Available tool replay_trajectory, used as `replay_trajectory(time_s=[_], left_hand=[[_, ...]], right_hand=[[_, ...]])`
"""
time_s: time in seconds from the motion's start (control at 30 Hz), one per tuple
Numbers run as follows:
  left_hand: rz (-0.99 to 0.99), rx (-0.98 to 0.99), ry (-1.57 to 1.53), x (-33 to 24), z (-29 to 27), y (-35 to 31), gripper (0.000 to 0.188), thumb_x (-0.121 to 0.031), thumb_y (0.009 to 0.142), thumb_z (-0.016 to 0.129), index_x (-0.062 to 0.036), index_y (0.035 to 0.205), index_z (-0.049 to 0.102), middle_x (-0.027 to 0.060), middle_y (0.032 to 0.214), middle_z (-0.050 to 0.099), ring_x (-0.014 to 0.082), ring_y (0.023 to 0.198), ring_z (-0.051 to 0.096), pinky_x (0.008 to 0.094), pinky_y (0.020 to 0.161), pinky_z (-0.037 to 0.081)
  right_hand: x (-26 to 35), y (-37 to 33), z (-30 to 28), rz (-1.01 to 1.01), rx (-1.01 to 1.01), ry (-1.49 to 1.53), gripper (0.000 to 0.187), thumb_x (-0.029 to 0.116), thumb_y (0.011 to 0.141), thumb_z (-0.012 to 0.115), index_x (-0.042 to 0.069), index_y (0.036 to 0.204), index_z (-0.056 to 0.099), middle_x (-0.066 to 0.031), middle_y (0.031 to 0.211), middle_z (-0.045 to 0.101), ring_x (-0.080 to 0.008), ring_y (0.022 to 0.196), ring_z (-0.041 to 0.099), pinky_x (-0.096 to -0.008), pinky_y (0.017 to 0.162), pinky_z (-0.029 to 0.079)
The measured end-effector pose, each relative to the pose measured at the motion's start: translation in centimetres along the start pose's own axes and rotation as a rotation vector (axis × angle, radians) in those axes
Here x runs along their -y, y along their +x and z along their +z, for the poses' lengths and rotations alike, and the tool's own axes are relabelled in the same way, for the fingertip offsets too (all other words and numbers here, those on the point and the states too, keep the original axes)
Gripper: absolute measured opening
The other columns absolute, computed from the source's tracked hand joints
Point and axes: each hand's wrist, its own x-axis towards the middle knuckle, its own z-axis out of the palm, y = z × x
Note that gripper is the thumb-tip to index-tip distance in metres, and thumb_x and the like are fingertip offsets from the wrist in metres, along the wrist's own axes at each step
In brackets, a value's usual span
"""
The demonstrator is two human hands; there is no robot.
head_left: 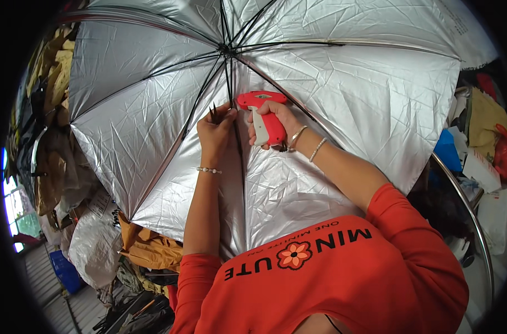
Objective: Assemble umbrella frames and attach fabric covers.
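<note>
An opened umbrella (pixel 342 106) spreads before me with its silver inner side up. Its dark ribs meet at a black hub (pixel 225 50) near the top. My left hand (pixel 215 129) is closed, thumb and fingers pinching at a dark rib (pixel 229 83) below the hub. Narrow dark pointed tips (pixel 213 114) jut from the same hand; I cannot make out the rest of that tool. A red and white tagging gun (pixel 271 127) is gripped in my right hand (pixel 284 118). Its nose points left, close beside the left fingertips; the needle is hard to see.
A curved metal tube (pixel 470 211) stands at the right, by bags and packages (pixel 484 172). Brown and yellow cloth (pixel 56 83) and clear plastic (pixel 95 245) are heaped at the left. Nearby are a blue container (pixel 66 271) and an orange-brown cloth (pixel 150 250).
</note>
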Motion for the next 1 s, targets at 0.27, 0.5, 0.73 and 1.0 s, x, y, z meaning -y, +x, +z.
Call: replay_trajectory(time_s=[0.27,0.5,0.73,1.0], left_hand=[[-0.006,0.018,-0.037,0.6,-0.3,0.4,0.022,-0.001,0.076,0.065,0.004,0.097,0.065,0.0068,0.082,0.067,0.0081,0.069,0.059,0.0162,0.064,0.044],[-0.019,0.024,-0.036,1.0,-0.4,0.8,0.022,-0.002,0.076,0.066,0.0043,0.097,0.065,0.0062,0.081,0.066,0.0079,0.069,0.058,0.0158,0.063,0.044],[-0.003,0.03,-0.007,1.0,-0.5,0.7,0.022,-0.003,0.076,0.066,0.0046,0.097,0.064,0.0062,0.081,0.066,0.0081,0.069,0.058,0.016,0.063,0.044],[-0.048,0.034,-0.04,1.3,-0.7,0.9,0.022,-0.003,0.076,0.067,0.0051,0.096,0.065,0.007,0.082,0.066,0.0087,0.069,0.057,0.0172,0.065,0.044]], right_hand=[[0.0,0.0,0.1,0.022,-0.012,-0.03,0.031,0.027,0.074,0.045,0.002,0.091,0.052,-0.0181,0.073,0.061,-0.0321,0.064,0.063,-0.0359,0.036,0.042],[0.2,0.0,0.3,0.026,-0.03,-0.108,0.035,0.028,0.072,0.047,-0.001,0.093,0.049,-0.0215,0.076,0.06,-0.0377,0.07,0.062,-0.0358,0.038,0.042],[0.2,0.0,0.3,0.028,-0.046,-0.111,0.033,0.028,0.072,0.047,0.002,0.092,0.052,-0.019,0.075,0.062,-0.0343,0.066,0.062,-0.0363,0.036,0.041],[0.1,0.2,0.0,0.05,-0.07,-0.123,0.033,0.028,0.072,0.047,0.003,0.093,0.051,-0.0193,0.075,0.062,-0.0344,0.066,0.062,-0.0358,0.037,0.041]])
